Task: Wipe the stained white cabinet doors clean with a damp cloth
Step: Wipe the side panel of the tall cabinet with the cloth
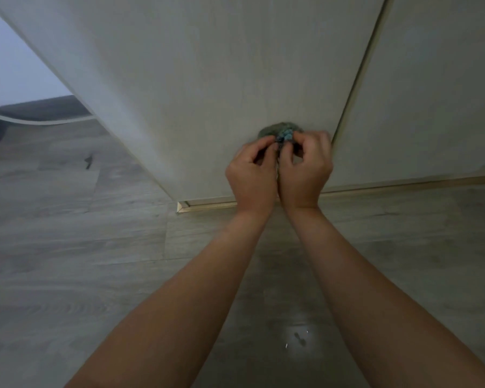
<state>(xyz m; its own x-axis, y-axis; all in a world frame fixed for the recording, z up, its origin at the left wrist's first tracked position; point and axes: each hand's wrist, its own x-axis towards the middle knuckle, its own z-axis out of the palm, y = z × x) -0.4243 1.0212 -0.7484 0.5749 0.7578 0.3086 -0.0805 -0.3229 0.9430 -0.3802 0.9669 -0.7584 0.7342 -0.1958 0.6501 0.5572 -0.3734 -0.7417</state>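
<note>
A tall white cabinet door fills the upper middle of the head view, with a second door to its right past a thin vertical gap. A bunched blue-green cloth is pressed low against the first door, close to that gap. My left hand and my right hand sit side by side just below the cloth, fingertips pinching its near edge. Most of the cloth is hidden behind my fingers.
Grey wood-look floor runs under the cabinet. A pale metal strip edges the cabinet base. A small wet patch with dark specks lies on the floor between my forearms. At the far left stands a curved white edge.
</note>
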